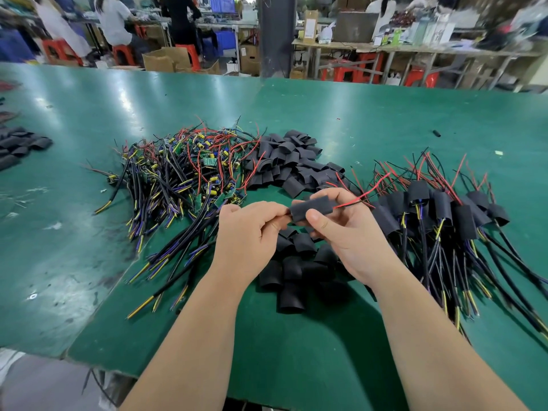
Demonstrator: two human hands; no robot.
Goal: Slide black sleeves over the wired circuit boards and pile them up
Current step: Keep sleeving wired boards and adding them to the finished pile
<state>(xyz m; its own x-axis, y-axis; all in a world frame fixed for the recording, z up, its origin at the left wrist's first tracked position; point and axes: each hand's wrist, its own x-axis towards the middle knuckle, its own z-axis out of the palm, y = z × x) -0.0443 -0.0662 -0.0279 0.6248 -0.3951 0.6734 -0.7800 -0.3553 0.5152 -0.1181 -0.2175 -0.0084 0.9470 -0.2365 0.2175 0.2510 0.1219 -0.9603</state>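
Observation:
Both hands meet above the green table [296, 336]. My right hand [344, 232] pinches a black sleeve [308, 209] from which red and black wires stick out to the right. My left hand [249, 232] grips the sleeve's left end, where the board's cable enters; the board itself is hidden inside. Bare wired circuit boards [181, 170] lie heaped to the left. Empty black sleeves lie in one heap [290, 164] behind my hands and in another heap [296, 271] under them. Sleeved boards [444, 215] are piled on the right.
More black sleeves [17, 146] sit at the far left edge. A small black piece [436, 133] lies alone at the back right. Beyond the table, people work at benches among red stools and cardboard boxes. The table's front edge runs diagonally at lower left.

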